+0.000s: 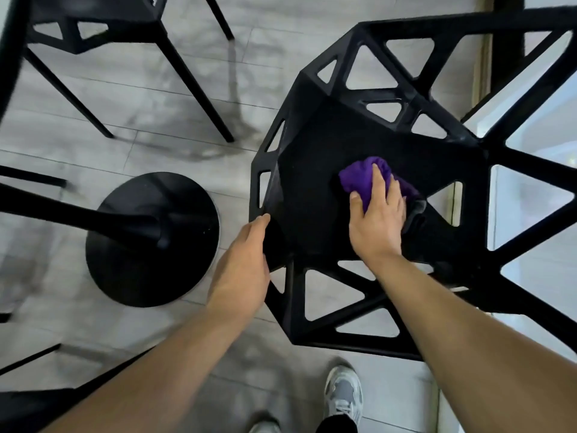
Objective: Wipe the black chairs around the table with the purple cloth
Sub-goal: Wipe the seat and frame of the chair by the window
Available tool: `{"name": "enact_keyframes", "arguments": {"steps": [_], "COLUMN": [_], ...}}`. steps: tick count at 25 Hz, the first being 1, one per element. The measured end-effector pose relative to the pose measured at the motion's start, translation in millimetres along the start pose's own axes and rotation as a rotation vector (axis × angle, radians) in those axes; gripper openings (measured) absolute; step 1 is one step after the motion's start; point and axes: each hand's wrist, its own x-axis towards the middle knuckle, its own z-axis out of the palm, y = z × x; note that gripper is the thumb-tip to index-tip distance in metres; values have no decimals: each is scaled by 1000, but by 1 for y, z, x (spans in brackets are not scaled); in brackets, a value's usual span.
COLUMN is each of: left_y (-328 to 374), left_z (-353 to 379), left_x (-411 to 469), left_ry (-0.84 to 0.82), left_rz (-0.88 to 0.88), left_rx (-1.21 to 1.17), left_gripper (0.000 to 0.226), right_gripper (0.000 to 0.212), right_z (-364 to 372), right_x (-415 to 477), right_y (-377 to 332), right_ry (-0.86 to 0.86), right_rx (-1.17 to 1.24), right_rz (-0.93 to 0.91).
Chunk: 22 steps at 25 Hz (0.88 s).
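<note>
Wiping is under way on the near chair (312,189), w/ the purple cloth (356,179) bunched up on the right part of its solid seat panel. Right grip (379,220) is closed over the cloth: index finger lies along the top, thumb tucks round the near side, palm bears down on the wad. Left grip (246,264) is open, fingers straight, fingertips touching the seat's left edge, prob. to steady the chair. Progress, as a judgement: early to middle. Seat is the part being done; can't tell which bits are already clean, since no streaks or wet marks show on the black plastic. Lattice round the seat, w/ all its triangular holes, gives no sign either way & likely needs going over, plus the legs if they count. Second chair (93,29) stands across the floor (156,98) at top left, touched by neither hand and well apart from the cloth. Dark frame (28,401) at bottom left is prob. a third chair, only partly in view. Table base (150,270), a round black disc w/ its post, sits just left of the near chair; the surface itself is barely in shot. So at least one more chair, maybe more, is left after this one. Grey shoe (343,392) shows at the bottom, just below the near chair.
</note>
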Motion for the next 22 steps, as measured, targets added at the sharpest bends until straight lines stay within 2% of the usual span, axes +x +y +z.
{"name": "enact_keyframes", "arguments": {"steps": [5, 9, 11, 14, 16, 19, 22], "left_y": [-14, -26, -27, -15, -1, 15, 34], "left_z": [-9, -15, -17, -15, -8, 9, 17], "left_x": [-12, -19, -15, -5, 2, 14, 23], "left_ry": [48, 118, 128, 100, 55, -17, -56], "left_rz": [-23, -17, 21, 73, 181, 324, 261], "left_rx": [-88, -19, 4, 49, 159, 296, 221], "left_gripper": [61, 60, 58, 57, 57, 58, 58], "right_gripper": [61, 63, 63, 60, 60, 60, 60], "right_z": [37, 37, 26, 25, 26, 19, 10], "right_x": [-57, -69, -56, -21, 14, 36, -9], "right_y": [-61, -66, -55, -45, -45, -40, -22], "right_ry": [-68, -268, -335, -233, -163, -174, -157], "right_rx": [15, -38, -53, -50, -43, -38, -43], "right_rz": [-101, -450, -525, -425, -312, -284, -157]}}
